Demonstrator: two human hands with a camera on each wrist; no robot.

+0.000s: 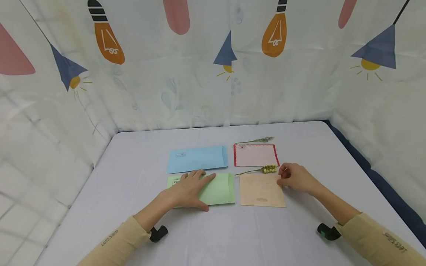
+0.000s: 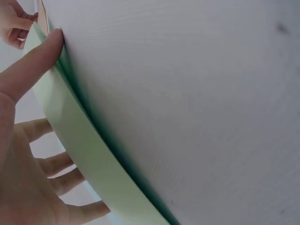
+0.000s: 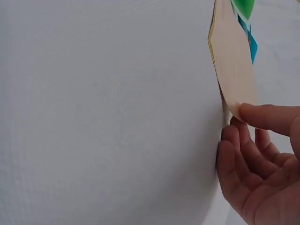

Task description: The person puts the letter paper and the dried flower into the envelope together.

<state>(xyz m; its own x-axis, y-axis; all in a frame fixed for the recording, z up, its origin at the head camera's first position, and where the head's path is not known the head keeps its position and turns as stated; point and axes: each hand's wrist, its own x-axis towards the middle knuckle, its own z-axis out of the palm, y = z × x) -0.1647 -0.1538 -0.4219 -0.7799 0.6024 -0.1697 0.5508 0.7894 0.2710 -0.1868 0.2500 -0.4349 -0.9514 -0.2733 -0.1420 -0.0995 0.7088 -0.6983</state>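
Observation:
My left hand (image 1: 191,190) rests spread over the light green envelope (image 1: 217,190), its thumb at the near edge and its fingertips toward the far edge. In the left wrist view the green envelope (image 2: 89,136) runs under the straight fingers. My right hand (image 1: 296,178) pinches the right edge of a peach-coloured card (image 1: 259,188) that lies beside the envelope. In the right wrist view the thumb presses on top of the peach card (image 3: 234,65), with the fingertips under its edge. A sprig of small yellow flowers (image 1: 269,169) lies along the card's far edge.
Behind the green envelope lies a blue envelope (image 1: 196,159). A pink card with a red border (image 1: 255,155) is beside it, with a thin dried green sprig (image 1: 263,140) along its far edge. All lie on a white-covered table (image 1: 213,236) with patterned curtains (image 1: 199,88) around it.

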